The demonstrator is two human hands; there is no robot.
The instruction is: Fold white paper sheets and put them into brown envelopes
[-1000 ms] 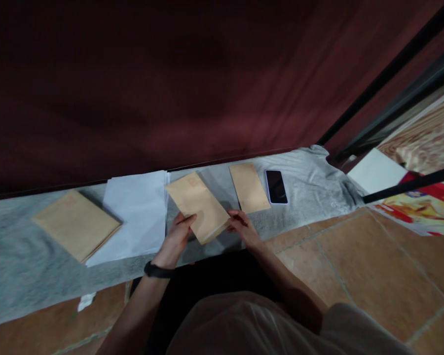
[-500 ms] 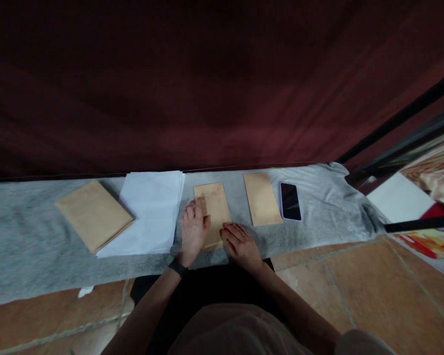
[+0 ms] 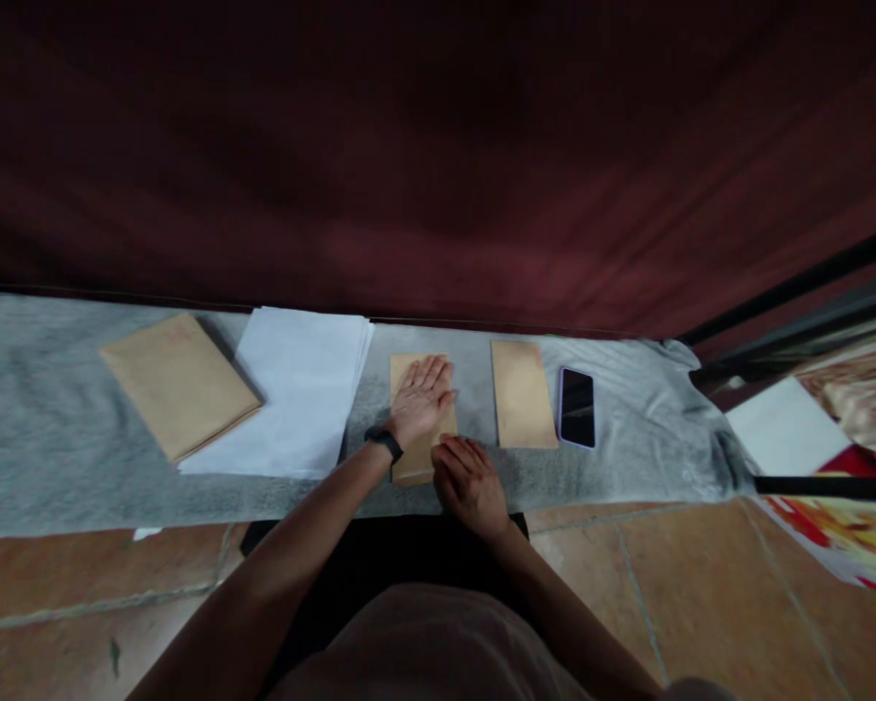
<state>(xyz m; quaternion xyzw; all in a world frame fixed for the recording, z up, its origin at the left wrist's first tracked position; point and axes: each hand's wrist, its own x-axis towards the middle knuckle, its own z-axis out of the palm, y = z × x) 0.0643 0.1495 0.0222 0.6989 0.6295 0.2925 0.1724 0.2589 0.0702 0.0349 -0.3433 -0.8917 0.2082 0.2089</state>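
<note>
Lying flat on the desk (image 3: 58,419), over grey, soft-looking cloth (image 3: 642,419), the middle envelope (image 3: 415,465) is a slim rectangle of smooth tan paper with a pale crease across its near end. The left hand (image 3: 421,399) is spread palm-down over its upper part; the right hand (image 3: 472,482) has bent fingers at its lower right edge, and I cannot tell whether they pinch it. To the right lie 1 more tan envelope (image 3: 524,394) and a glossy black phone (image 3: 577,407) in a lilac case. To the left, white sheets (image 3: 299,389) run partly under a thicker tan stack (image 3: 182,385).

0.5 s ago the left hand lay along the middle envelope's left side; 1 s ago both hands held it aslant. Now its long axis runs almost straight away from the person, creased end nearest.
</note>
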